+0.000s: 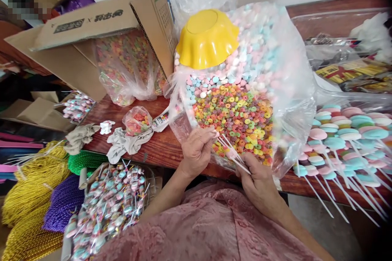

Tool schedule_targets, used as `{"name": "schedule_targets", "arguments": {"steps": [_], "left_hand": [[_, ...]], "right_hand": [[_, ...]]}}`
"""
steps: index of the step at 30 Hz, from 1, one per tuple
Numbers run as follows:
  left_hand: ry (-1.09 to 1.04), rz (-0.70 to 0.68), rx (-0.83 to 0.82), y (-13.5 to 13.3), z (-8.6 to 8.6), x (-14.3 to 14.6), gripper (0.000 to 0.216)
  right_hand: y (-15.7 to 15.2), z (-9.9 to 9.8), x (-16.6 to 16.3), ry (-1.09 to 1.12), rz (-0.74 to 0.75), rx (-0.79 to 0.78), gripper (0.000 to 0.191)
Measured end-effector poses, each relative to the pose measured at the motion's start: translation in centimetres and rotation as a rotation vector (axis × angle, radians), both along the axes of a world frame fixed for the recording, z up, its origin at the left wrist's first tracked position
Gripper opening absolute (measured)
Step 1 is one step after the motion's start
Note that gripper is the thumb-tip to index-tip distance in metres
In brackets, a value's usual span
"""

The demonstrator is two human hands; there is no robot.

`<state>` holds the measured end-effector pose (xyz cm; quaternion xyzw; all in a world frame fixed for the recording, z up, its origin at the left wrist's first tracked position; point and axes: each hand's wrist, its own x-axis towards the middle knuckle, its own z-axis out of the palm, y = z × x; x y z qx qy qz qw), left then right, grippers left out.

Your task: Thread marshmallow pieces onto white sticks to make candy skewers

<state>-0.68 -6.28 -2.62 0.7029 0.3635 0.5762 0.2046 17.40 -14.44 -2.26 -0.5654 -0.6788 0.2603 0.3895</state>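
Note:
My right hand (259,183) is closed round a small bunch of thin white sticks (232,153) that fan up to the left. My left hand (197,149) pinches at the tips of those sticks, fingers curled; what it grips is too small to name. Both hands hover at the front edge of a big clear plastic bag (290,89) filled with colourful ring candies (237,116) in front and pastel pink, blue and white candies (254,49) behind. An upturned yellow bowl (206,38) rests on top of the candy.
Stacked marshmallow skewers (346,134) lie at right on the wooden table (159,144). A cardboard box (92,20) with another candy bag (128,65) stands at back left. A basket of wrapped lollipops (110,204), gold and purple cord bundles (36,195), and rags (122,144) sit left.

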Motion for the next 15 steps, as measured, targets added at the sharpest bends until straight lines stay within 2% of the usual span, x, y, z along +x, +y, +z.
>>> {"name": "schedule_targets", "arguments": {"steps": [5, 9, 15], "left_hand": [[0.195, 0.016, 0.169, -0.2, 0.0, -0.6, 0.023], [0.203, 0.025, 0.274, -0.4, -0.2, -0.5, 0.032], [0.231, 0.074, 0.358, -0.2, -0.4, -0.4, 0.033]], "right_hand": [[-0.1, -0.5, -0.3, 0.045, -0.031, -0.035, 0.017], [-0.3, -0.8, -0.6, 0.097, -0.061, -0.040, 0.018], [0.1, -0.9, -1.2, 0.183, -0.106, 0.005, 0.021]]}}
